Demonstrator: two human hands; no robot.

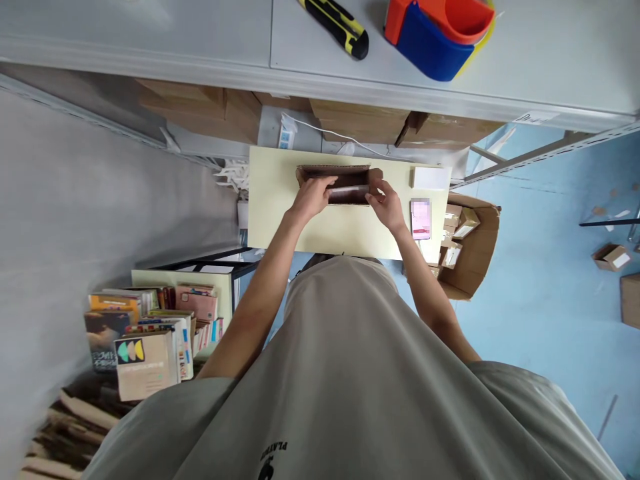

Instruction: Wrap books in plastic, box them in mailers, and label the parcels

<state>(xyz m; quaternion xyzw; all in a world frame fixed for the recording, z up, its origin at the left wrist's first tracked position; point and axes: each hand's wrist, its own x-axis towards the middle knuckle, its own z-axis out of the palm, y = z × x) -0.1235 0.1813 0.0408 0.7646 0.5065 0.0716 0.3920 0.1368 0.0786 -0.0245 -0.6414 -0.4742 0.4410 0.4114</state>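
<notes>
A small brown cardboard box (345, 175) lies open on a pale yellow tabletop (320, 230), far below me. My left hand (314, 195) curls over the box's left side, fingers closed on its edge. My right hand (385, 203) grips the box's right end, fingers bent around a flap. Something dark with a light strip sits inside the box; I cannot make out what it is. Both forearms reach down to it over my grey shirt.
A pink packet (421, 219) and a white block (430, 177) lie right of the box. A carton of small boxes (467, 243) stands beside the table, stacked books (150, 333) at left. On the near grey shelf rest a yellow-black knife (340, 27) and a tape dispenser (440, 33).
</notes>
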